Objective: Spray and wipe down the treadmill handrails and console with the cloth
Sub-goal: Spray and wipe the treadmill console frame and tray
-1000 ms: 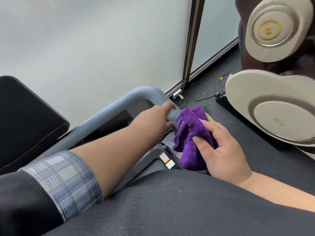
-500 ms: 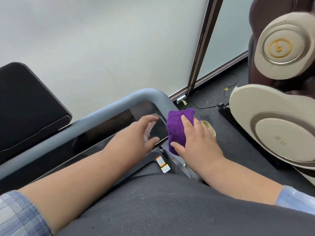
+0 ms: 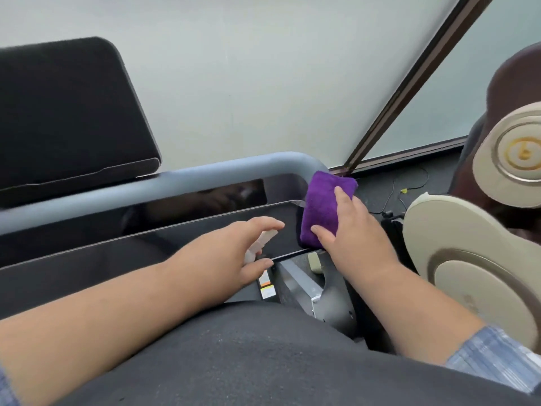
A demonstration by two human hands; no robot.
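Observation:
A folded purple cloth [image 3: 319, 206] lies on the right end of the treadmill's dark glossy console [image 3: 146, 238], just under the bend of the grey handrail [image 3: 175, 180]. My right hand [image 3: 357, 230] presses flat on the cloth, with the fingers straight and the thumb on its lower edge. My left hand [image 3: 234, 253] reaches over the console and holds a small white spray bottle [image 3: 260, 244]. Its nozzle pokes out between the forefinger and the thumb; the rest of the bottle is hidden in my palm.
A black padded screen [image 3: 64, 112] stands up at the left behind the handrail. A beige and brown machine [image 3: 468, 273] sits close on the right. A frosted window with a dark frame [image 3: 409, 74] is ahead, and thin cables [image 3: 395, 194] lie on the dark floor.
My right hand went from clutching the bunched cloth to pressing it flat on the console's right end. My left hand drew back from the handrail bend to over the console.

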